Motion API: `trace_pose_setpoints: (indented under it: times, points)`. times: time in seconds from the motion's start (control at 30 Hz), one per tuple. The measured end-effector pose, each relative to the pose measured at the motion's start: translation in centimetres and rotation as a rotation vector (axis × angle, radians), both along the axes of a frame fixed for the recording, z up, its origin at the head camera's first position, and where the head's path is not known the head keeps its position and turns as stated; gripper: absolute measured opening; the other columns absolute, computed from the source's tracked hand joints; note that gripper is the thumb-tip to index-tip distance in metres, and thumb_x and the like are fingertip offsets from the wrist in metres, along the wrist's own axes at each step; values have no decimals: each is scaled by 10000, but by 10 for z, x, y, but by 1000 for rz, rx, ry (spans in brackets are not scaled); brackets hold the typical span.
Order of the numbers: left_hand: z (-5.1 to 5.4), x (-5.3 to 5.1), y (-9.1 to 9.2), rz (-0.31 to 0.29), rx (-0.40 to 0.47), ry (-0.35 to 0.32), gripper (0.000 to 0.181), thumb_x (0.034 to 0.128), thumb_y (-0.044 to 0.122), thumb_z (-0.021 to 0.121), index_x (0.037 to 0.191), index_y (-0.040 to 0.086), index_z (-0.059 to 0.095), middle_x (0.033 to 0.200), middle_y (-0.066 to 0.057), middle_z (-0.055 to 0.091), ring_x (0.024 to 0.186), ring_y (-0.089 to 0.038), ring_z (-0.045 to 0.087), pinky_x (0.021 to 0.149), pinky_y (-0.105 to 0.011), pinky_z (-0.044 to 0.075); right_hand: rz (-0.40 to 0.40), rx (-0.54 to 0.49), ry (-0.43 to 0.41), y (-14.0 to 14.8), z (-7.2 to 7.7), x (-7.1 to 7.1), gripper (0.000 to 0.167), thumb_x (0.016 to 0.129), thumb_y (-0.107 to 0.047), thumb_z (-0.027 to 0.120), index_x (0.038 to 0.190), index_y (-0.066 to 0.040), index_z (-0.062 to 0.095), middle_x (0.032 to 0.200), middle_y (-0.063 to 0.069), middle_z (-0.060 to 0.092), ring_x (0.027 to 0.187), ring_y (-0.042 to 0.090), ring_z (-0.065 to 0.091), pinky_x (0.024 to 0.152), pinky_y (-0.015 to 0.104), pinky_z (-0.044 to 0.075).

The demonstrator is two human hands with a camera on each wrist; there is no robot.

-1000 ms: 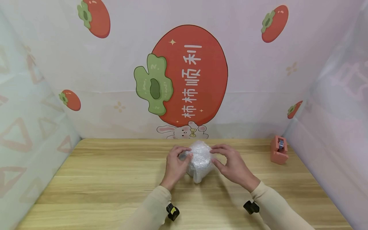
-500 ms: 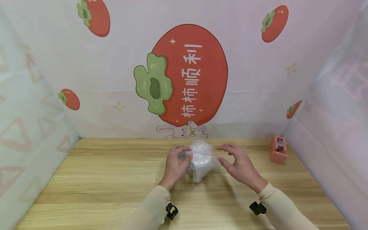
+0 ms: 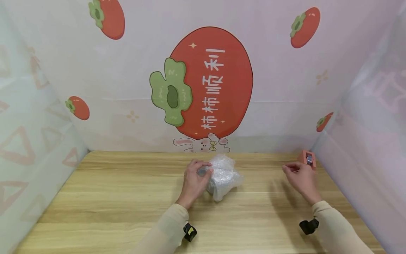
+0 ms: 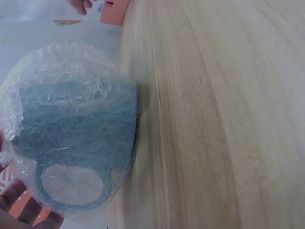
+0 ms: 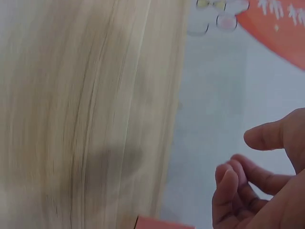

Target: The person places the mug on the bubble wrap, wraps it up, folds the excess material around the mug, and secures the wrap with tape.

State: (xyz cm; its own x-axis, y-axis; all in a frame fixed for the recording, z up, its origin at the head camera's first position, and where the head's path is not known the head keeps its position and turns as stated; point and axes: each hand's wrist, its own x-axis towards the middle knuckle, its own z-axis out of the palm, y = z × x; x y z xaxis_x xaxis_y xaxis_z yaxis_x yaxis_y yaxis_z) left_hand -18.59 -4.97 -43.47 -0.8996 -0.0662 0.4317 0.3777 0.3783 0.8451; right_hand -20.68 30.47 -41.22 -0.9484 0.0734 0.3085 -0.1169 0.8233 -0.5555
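In the head view a mug in clear bubble wrap [image 3: 226, 180] stands mid-table near the back edge. The left wrist view shows its blue body and loop handle through the wrap [image 4: 78, 124]. My left hand [image 3: 194, 181] grips the left side of the bundle, thumb and fingers bent against the plastic. Off to the right, above the table, my right hand [image 3: 303, 179] has loosely bent fingers. Between the thumb and fingers of that hand [image 5: 267, 186], the right wrist view shows nothing held. Just behind it is a coral tape dispenser [image 3: 312, 156], its lower part hidden by the hand.
The wooden table [image 3: 111, 197] meets a patterned back wall [image 3: 272, 120] with printed persimmons. Fabric side walls [image 3: 364, 148] close in on both sides. The dispenser stands in the back right corner, near the right wall.
My right hand has left the bundle's right side and travelled right to the tape dispenser. The wrap's right flap has spread outward. My left hand has kept its place.
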Motion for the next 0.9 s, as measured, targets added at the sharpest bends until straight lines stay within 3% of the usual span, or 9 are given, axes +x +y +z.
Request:
trace_pose_setpoints:
  times: [0.07, 0.13, 0.3, 0.5, 0.73, 0.9]
  points:
    - [0, 0, 0, -1, -2, -2, 115, 867, 80, 749, 980, 80, 770, 1001, -50, 636, 1029, -299, 596, 915, -502, 457, -44, 14, -27, 15, -1, -5, 346, 992, -281, 643, 1028, 53, 727, 840, 138, 706, 662, 200, 619, 566, 345, 471]
    - [1, 0, 0, 3, -5, -7, 115, 867, 84, 748, 980, 85, 771, 1001, -44, 635, 1030, -287, 593, 914, -490, 452, -79, 38, -42, 28, -1, -10, 398, 989, -336, 638, 889, 44, 699, 732, 126, 666, 597, 210, 578, 518, 346, 438]
    - [2, 1, 0, 8, 3, -15, 114, 866, 85, 750, 978, 88, 772, 1004, -43, 637, 1040, -280, 591, 919, -485, 448, -119, 98, -101, 52, 1, -18, 507, 978, -428, 614, 627, -71, 534, 540, 43, 515, 490, 223, 484, 429, 344, 368]
    - [0, 0, 0, 4, 6, -14, 105, 872, 87, 749, 974, 88, 772, 1006, -44, 639, 1040, -290, 592, 921, -512, 452, -149, 130, -257, 72, 4, -25, 504, 958, -469, 562, 652, -71, 521, 623, 83, 560, 563, 254, 520, 449, 356, 392]
    - [-1, -1, 0, 6, 14, 2, 103, 866, 84, 751, 966, 89, 772, 997, -39, 642, 1029, -285, 601, 917, -494, 455, -134, 76, -391, 86, 13, -30, 528, 938, -451, 588, 873, 72, 599, 763, 159, 619, 654, 288, 555, 498, 366, 433]
    - [-1, -1, 0, 9, 14, -10, 95, 873, 89, 749, 964, 100, 774, 990, -23, 639, 1034, -275, 598, 916, -471, 448, -163, -11, -485, 88, 15, -33, 498, 931, -457, 603, 816, 26, 558, 671, 71, 534, 599, 234, 499, 501, 352, 408]
